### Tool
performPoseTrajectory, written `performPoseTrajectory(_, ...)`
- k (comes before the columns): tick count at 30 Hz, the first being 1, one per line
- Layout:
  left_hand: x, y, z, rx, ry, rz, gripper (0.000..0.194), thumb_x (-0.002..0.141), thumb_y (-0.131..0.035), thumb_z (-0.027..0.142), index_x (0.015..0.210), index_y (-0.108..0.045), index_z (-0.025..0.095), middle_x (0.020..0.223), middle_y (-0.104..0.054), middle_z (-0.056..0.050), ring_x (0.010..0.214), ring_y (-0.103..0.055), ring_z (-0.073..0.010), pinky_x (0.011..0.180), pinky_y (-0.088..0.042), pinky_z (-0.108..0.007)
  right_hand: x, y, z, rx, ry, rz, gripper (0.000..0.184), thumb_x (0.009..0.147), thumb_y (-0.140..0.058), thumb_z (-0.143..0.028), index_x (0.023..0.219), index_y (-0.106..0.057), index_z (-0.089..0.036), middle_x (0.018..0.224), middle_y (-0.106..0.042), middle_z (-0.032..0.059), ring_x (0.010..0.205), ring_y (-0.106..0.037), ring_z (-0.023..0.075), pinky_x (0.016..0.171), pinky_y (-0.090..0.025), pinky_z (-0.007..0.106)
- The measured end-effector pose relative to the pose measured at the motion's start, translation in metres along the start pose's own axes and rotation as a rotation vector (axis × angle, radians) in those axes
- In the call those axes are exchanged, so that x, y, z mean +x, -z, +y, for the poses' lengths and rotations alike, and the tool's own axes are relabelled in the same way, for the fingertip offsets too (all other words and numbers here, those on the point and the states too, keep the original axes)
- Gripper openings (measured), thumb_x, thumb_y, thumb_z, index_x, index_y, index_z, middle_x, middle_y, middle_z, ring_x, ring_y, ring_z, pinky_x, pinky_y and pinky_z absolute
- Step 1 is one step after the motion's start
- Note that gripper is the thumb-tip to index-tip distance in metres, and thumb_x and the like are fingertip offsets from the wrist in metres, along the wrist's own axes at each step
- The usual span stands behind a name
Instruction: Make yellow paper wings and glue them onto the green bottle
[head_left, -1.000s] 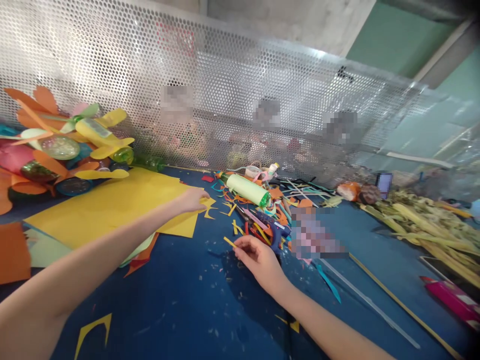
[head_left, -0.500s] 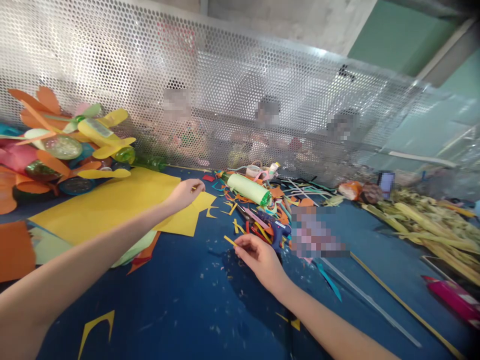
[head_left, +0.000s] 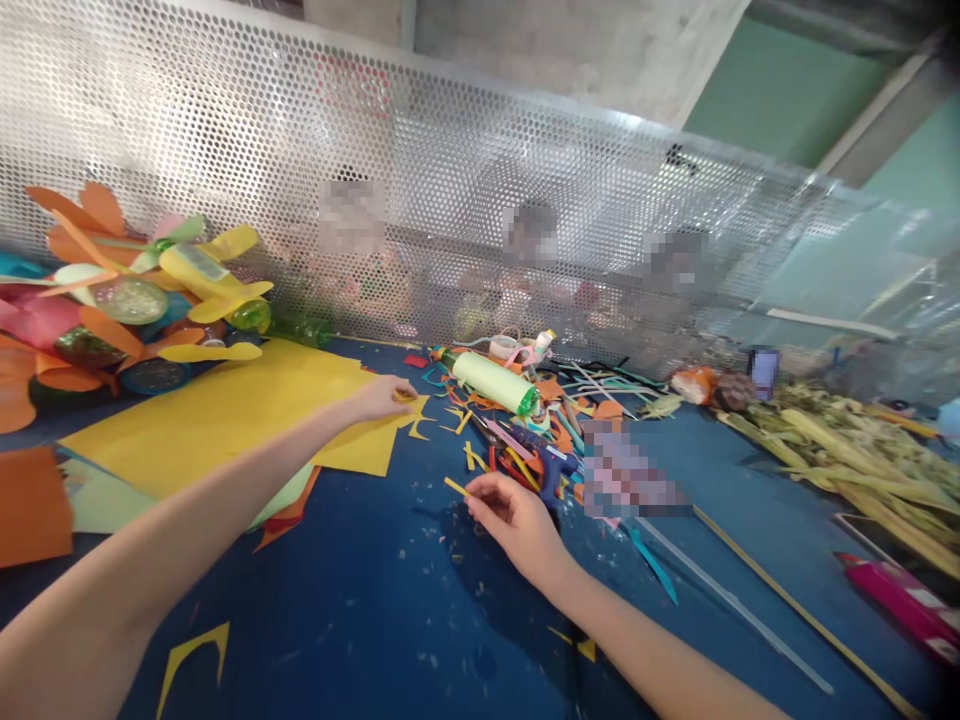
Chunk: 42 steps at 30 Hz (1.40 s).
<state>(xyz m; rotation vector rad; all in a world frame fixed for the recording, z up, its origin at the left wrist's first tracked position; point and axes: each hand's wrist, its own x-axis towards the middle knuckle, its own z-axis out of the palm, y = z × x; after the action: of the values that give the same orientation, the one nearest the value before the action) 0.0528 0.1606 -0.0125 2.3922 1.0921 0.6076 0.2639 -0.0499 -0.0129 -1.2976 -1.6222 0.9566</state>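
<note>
Between the thumb and fingertips of my right hand (head_left: 517, 525) is a narrow yellow paper strip (head_left: 456, 487), pointing up and to the left. My left hand (head_left: 384, 397) is closed over the right end of the yellow paper sheets (head_left: 247, 420). A bit of yellow shows at its fingertips, but I cannot make out whether it is a held piece or the paper behind. Small yellow paper scraps (head_left: 459, 420) lie just right of that hand. Past them rests a green bottle wrapped in pale paper (head_left: 495, 382). A blue glue gun (head_left: 556, 470) lies beyond my right hand.
Bottle-and-paper flowers (head_left: 202, 275) are heaped at the left. A perforated metal screen (head_left: 450, 190) stands along the back, with people behind it. Dried corn husks (head_left: 847, 450), a magenta packet (head_left: 900, 605) and a long thin stick (head_left: 795, 605) lie on the right.
My left hand has moved slightly right and down, nearer the small yellow scraps. My right hand keeps holding the yellow strip in nearly the same place.
</note>
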Motion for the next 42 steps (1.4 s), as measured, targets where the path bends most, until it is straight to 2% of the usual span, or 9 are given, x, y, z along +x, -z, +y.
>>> performPoseTrajectory(9,-0.008,-0.001,0.002,0.004,0.032,0.144,0.037,0.079,-0.044,0.029,0.112,-0.056,0.019,0.092,-0.068,-0.005,0.079,-0.062,-0.0188,0.072,-0.044,-0.027,0.0,-0.001,0.004,0.049,-0.03,-0.001,0.014,0.079,-0.055,-0.028,0.089,-0.055,-0.019,0.08,-0.059,0.002,0.073,-0.059,0.0141,0.063,-0.051,0.025)
performPoseTrajectory(13,-0.016,0.004,0.009,-0.003,0.019,0.229,0.032,0.079,-0.043,0.024,0.107,-0.057,0.021,0.086,-0.067,-0.003,0.072,-0.061,-0.0161,0.07,-0.044,-0.026,0.0,-0.001,0.004,0.032,-0.021,-0.001,0.012,0.079,-0.055,-0.027,0.088,-0.055,-0.019,0.081,-0.059,0.0023,0.073,-0.059,0.0141,0.064,-0.051,0.025)
performPoseTrajectory(18,-0.026,0.024,0.035,-0.042,0.018,0.483,0.029,0.08,-0.042,0.023,0.109,-0.048,0.019,0.086,-0.061,-0.002,0.072,-0.057,-0.0129,0.073,-0.044,-0.025,0.0,0.0,0.006,0.039,-0.008,0.007,0.013,0.08,-0.055,-0.027,0.09,-0.054,-0.019,0.081,-0.058,0.0023,0.073,-0.059,0.0144,0.063,-0.052,0.026)
performPoseTrajectory(20,-0.033,0.031,0.05,-0.219,-0.001,0.624,0.027,0.078,-0.046,0.021,0.105,-0.046,0.019,0.075,-0.059,0.0,0.069,-0.056,-0.0119,0.069,-0.044,-0.024,0.0,0.0,0.006,0.048,0.004,0.024,0.013,0.08,-0.055,-0.028,0.09,-0.052,-0.02,0.081,-0.058,0.002,0.073,-0.059,0.0143,0.064,-0.051,0.026)
performPoseTrajectory(22,-0.042,0.032,0.064,-0.404,0.028,0.549,0.024,0.076,-0.05,0.021,0.1,-0.046,0.02,0.068,-0.056,0.003,0.06,-0.054,-0.0104,0.06,-0.044,-0.022,0.0,0.0,0.005,0.059,0.026,0.051,0.012,0.081,-0.054,-0.028,0.09,-0.051,-0.02,0.081,-0.058,0.0016,0.072,-0.06,0.0139,0.066,-0.051,0.026)
performPoseTrajectory(27,-0.082,-0.001,0.086,-0.625,0.221,-0.028,0.012,0.075,-0.051,0.023,0.086,-0.05,0.018,0.055,-0.047,0.006,0.05,-0.048,-0.0085,0.048,-0.037,-0.018,-0.001,0.001,0.003,0.059,0.109,0.19,0.013,0.083,-0.052,-0.029,0.094,-0.049,-0.022,0.085,-0.058,0.0023,0.077,-0.061,0.0148,0.07,-0.051,0.027)
performPoseTrajectory(30,-0.105,-0.026,0.097,-0.7,0.247,-0.235,0.015,0.073,-0.054,0.021,0.086,-0.047,0.018,0.061,-0.054,0.005,0.054,-0.05,-0.0086,0.053,-0.04,-0.02,-0.001,0.002,0.004,-0.008,0.117,0.213,0.013,0.083,-0.052,-0.029,0.094,-0.053,-0.021,0.089,-0.06,0.0038,0.081,-0.061,0.016,0.073,-0.051,0.028)
performPoseTrajectory(34,-0.121,-0.042,0.108,-0.671,0.156,-0.154,0.019,0.07,-0.056,0.017,0.086,-0.045,0.019,0.071,-0.052,0.005,0.064,-0.053,-0.0091,0.062,-0.043,-0.021,-0.001,0.0,0.004,-0.135,0.108,0.097,0.01,0.083,-0.052,-0.025,0.089,-0.058,-0.021,0.086,-0.063,0.0029,0.08,-0.061,0.0156,0.074,-0.05,0.027)
performPoseTrajectory(42,-0.131,-0.048,0.115,-0.376,0.059,0.014,0.016,0.073,-0.05,0.013,0.086,-0.045,0.021,0.076,-0.046,0.003,0.057,-0.046,-0.0085,0.054,-0.044,-0.022,-0.003,-0.001,-0.002,-0.308,0.15,0.01,0.012,0.079,-0.053,-0.014,0.085,-0.059,-0.023,0.081,-0.063,-0.0014,0.074,-0.06,0.0128,0.07,-0.048,0.024)
